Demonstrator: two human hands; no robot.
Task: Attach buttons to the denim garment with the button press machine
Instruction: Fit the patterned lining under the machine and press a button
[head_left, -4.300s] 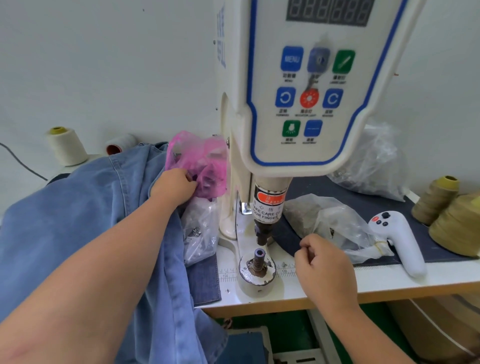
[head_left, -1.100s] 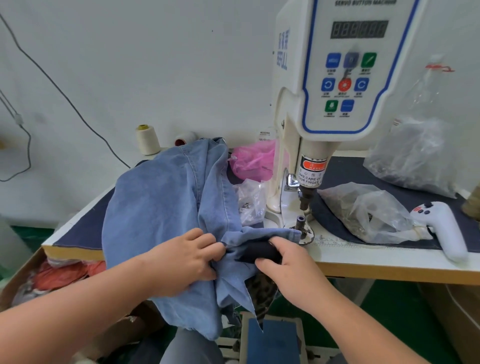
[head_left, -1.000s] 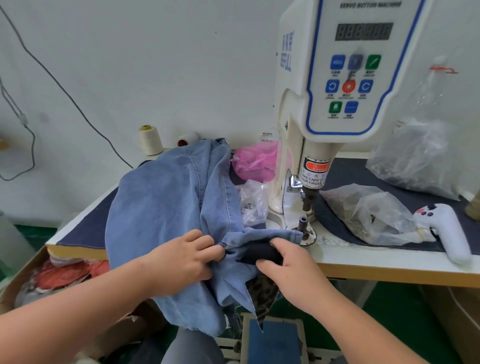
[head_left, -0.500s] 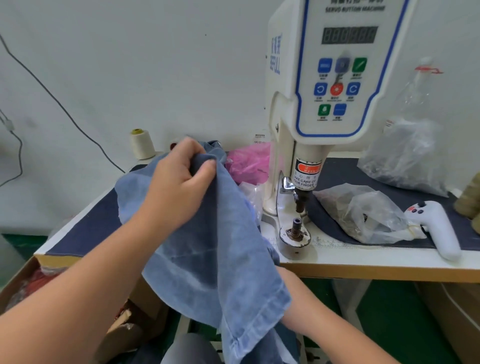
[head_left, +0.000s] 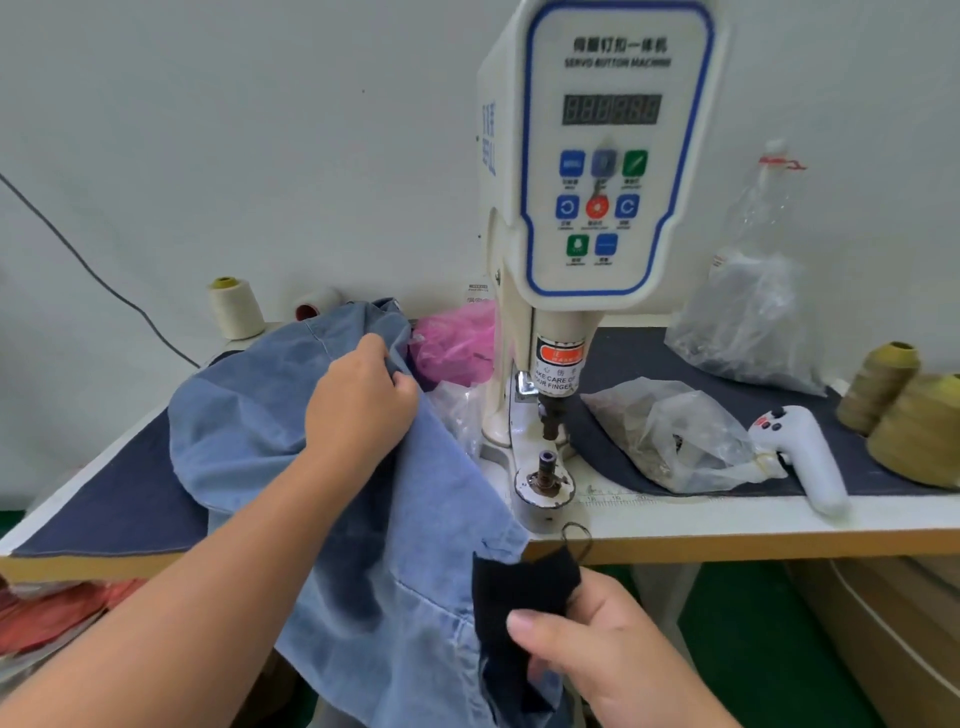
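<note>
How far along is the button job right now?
Done: no attached button is visible on the light blue denim garment. In hand: left hand grips the denim, right hand pinches a black fabric piece. Left: nothing lies on the white button press machine's lower die; pressing remains.

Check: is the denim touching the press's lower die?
Apart. Head view: the denim drapes off the table edge left of the lower die, with bare white machine base showing between them.
</note>
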